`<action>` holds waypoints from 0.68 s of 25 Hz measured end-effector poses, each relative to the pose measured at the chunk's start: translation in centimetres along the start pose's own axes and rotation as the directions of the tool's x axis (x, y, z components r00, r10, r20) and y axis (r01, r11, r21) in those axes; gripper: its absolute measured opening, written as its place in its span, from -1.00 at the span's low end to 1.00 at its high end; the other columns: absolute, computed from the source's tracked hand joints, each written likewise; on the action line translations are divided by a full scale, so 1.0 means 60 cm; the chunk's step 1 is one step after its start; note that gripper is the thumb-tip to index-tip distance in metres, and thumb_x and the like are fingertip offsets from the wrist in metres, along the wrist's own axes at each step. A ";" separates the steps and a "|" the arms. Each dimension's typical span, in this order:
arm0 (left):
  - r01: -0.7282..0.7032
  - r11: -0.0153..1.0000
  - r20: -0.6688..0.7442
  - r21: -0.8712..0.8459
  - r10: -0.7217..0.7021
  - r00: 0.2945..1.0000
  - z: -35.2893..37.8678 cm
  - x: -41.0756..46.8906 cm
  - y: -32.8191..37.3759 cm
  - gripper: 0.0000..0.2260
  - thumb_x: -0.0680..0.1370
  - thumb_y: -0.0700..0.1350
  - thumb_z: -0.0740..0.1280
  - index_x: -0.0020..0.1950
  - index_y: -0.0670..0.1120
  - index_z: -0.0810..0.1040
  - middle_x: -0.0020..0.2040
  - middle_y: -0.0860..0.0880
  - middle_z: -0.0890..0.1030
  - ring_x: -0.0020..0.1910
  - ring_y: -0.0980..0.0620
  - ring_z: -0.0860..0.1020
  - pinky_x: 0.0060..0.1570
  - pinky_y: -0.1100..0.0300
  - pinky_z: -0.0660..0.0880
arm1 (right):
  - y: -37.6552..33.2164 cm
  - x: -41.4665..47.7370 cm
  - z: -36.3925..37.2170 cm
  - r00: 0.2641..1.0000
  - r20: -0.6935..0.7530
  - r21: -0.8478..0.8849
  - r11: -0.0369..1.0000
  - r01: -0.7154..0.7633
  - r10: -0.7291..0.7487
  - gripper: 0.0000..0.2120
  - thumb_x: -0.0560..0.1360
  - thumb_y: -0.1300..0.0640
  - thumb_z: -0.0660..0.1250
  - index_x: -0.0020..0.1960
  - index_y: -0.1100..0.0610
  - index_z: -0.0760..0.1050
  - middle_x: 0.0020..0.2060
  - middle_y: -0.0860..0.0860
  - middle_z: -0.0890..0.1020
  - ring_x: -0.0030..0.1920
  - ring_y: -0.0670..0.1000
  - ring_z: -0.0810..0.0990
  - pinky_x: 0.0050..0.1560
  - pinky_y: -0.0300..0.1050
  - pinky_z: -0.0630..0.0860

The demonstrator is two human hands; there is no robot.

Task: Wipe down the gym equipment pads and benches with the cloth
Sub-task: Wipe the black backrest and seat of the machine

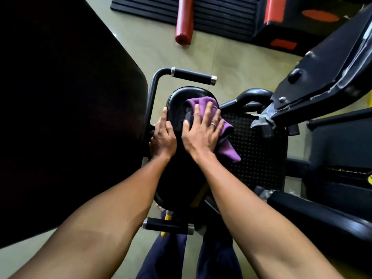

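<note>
A black padded seat (177, 101) of a gym machine lies below me in the middle of the view. A purple and grey cloth (227, 146) is spread over its right side. My right hand (201, 129) presses flat on the cloth with straight, spread fingers and wears a ring. My left hand (163, 137) holds the seat's left edge, fingers curled over the rim and thumb on top.
A large black back pad (66, 107) fills the left. Black handles stand beyond the seat (193, 76) and in front of it (167, 226). A studded footplate (255, 150) and a machine arm (330, 63) lie right. A red foam roller (184, 21) rests on mats.
</note>
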State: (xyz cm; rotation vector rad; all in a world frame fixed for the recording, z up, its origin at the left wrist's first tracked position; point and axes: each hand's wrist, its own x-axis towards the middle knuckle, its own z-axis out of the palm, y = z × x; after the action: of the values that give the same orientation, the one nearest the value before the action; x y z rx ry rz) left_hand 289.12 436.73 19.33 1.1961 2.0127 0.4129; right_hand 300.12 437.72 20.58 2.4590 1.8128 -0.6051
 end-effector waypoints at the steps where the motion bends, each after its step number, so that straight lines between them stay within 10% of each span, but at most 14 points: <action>1: -0.008 1.000 0.014 -0.008 0.008 1.000 -0.002 0.001 -0.003 -0.57 0.73 0.07 0.02 0.60 0.34 0.10 0.53 0.04 0.40 0.23 -0.27 0.55 0.15 -0.05 0.45 | -0.012 -0.010 0.006 0.996 0.001 -0.025 0.996 0.086 -0.086 -0.32 0.60 -0.22 0.00 0.67 -0.05 0.02 0.66 0.09 -0.08 0.64 0.25 -0.10 0.58 0.28 -0.19; 7: -0.039 0.990 0.050 -0.139 0.047 0.998 -0.015 -0.039 -0.053 -0.58 0.74 0.03 0.04 0.62 0.23 0.17 0.53 -0.06 0.41 0.36 -0.18 0.49 0.16 0.07 0.44 | 0.095 -0.113 0.010 0.906 -0.005 -0.145 0.897 0.418 -0.423 -0.33 0.57 -0.28 0.08 0.65 -0.14 0.12 0.66 0.02 0.05 0.65 0.13 0.02 0.58 0.29 0.00; 13: -0.044 0.976 0.036 -0.212 0.053 0.998 -0.020 -0.104 -0.110 -0.59 0.74 -0.01 0.05 0.61 0.15 0.24 0.51 -0.09 0.42 0.40 -0.06 0.46 0.15 0.25 0.38 | 0.067 -0.068 -0.004 0.988 0.006 -0.111 0.982 0.154 -0.154 -0.32 0.60 -0.26 0.10 0.66 -0.11 0.04 0.67 0.05 -0.11 0.64 0.23 -0.09 0.59 0.29 -0.16; 17: -0.064 0.972 -0.001 -0.224 0.066 0.998 -0.014 -0.131 -0.133 -0.60 0.74 0.00 0.05 0.59 0.09 0.30 0.54 0.01 0.39 0.47 0.02 0.39 0.26 0.34 0.28 | 0.005 -0.097 0.031 0.923 0.071 -0.131 0.914 0.385 -0.378 -0.33 0.59 -0.22 0.05 0.67 -0.09 0.05 0.67 0.05 -0.10 0.64 0.23 -0.15 0.59 0.26 -0.24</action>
State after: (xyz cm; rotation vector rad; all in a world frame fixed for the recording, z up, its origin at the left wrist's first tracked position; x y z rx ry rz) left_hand 285.86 426.03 18.53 1.1222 1.8683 0.6494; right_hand 298.43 431.87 20.68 1.9962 2.2510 -0.5149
